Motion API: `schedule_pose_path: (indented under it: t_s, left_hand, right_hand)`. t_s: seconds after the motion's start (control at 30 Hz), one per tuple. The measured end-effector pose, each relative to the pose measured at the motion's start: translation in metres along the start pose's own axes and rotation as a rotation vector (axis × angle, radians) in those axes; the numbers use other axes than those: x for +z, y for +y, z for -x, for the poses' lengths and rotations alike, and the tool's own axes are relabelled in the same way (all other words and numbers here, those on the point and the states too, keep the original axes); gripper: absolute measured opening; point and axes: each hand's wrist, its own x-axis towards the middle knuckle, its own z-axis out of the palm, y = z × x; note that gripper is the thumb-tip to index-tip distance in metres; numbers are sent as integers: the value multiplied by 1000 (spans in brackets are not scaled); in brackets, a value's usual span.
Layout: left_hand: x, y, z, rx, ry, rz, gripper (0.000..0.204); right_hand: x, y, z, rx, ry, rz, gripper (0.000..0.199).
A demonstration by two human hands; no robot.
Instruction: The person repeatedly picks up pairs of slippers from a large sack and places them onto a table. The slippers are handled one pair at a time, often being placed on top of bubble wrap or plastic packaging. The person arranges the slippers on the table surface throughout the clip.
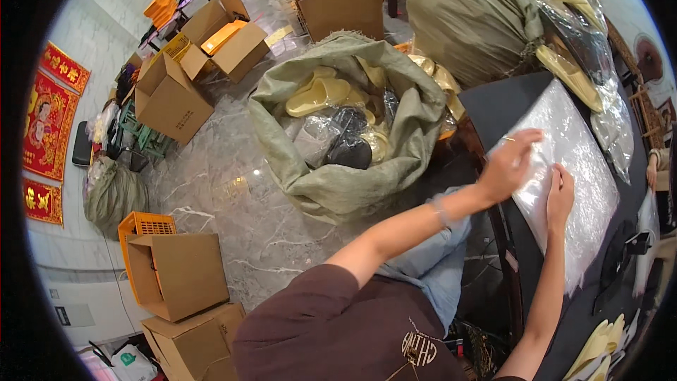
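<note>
A stack of clear plastic bags (582, 212) lies on the dark tabletop (504, 109) at the right. My left hand (511, 162) is over the near left part of the stack, its fingers slightly bent and apart from the thumb. Beside it, my right hand (559, 197) has thumb and fingers pressed together on the edge of a plastic bag. Beyond the stack, yellow slippers (572, 77) lie in clear wrapping. More yellow slippers (599, 346) are at the near right corner of the table.
A big green woven sack (338, 190) stands open left of the table, with yellow slippers and dark wrapped items inside. Another full sack (469, 17) rises behind. Cardboard boxes (187, 268) and an orange crate (151, 224) stand at the left. A black holder (638, 243) is at the table's right.
</note>
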Motion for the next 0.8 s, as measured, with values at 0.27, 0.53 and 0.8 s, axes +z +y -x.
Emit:
schedule_pose_path:
  t_s: [0.27,0.53,0.8]
  left_hand:
    - [-343,-155,82,-439,462,-908,36]
    - [-529,-137,234,-1562,46,-1655,43]
    - [-516,-169,248,-1191,159,-1411,78]
  right_hand:
    - [4,-19,9,11,-23,82,25]
    - [5,-14,12,16,-29,84,26]
    - [4,-13,4,17,-68,110,26]
